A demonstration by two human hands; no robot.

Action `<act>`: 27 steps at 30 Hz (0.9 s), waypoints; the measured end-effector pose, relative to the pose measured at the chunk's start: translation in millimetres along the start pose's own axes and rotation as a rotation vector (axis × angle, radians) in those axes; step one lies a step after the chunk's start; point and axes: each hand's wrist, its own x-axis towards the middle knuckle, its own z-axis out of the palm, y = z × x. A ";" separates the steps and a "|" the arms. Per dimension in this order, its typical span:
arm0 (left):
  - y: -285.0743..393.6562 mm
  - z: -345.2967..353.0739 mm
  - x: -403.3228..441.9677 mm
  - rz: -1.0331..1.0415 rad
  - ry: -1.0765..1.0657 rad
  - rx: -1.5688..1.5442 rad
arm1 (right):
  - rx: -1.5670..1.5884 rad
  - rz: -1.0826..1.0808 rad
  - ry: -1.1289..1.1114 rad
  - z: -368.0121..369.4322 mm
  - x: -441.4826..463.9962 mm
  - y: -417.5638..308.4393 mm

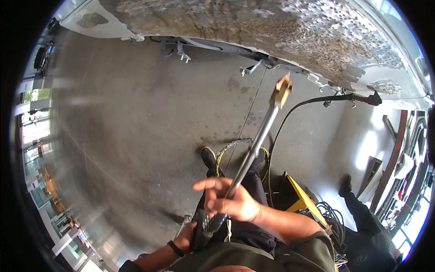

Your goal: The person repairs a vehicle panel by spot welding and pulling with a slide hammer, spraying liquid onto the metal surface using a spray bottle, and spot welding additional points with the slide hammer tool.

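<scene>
A long metal rod tool [256, 149] slants up and to the right from the lap, with a brass-coloured head [282, 92] close below the lower edge of a worn, pitted vehicle panel [290, 31]. My right hand [229, 199] is wrapped round the shaft, its index finger pointing left. Lower down, my left hand [185, 235] is beside the dark handle end [210, 229], a dark band on its wrist; its fingers are largely hidden, so its grip cannot be made out.
Metal brackets [253, 69] hang below the panel. A black cable [290, 113] curves down towards a yellow machine [301, 199] with coiled cables. Another person's dark-clothed leg [358, 211] is at the right, near a rack of parts [403, 167]. Grey concrete floor [136, 113] lies below.
</scene>
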 end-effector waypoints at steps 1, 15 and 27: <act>0.7 -3.7 12.1 -0.036 0.044 -0.124 | -0.021 -0.030 0.027 -3.1 3.8 -1.0; 22.1 34.7 -5.8 0.189 -0.085 -0.036 | -0.139 -0.064 0.078 -13.0 29.4 -48.8; 19.1 26.7 -8.1 0.093 -0.107 -0.072 | -0.079 -0.142 0.099 -9.4 32.1 -67.3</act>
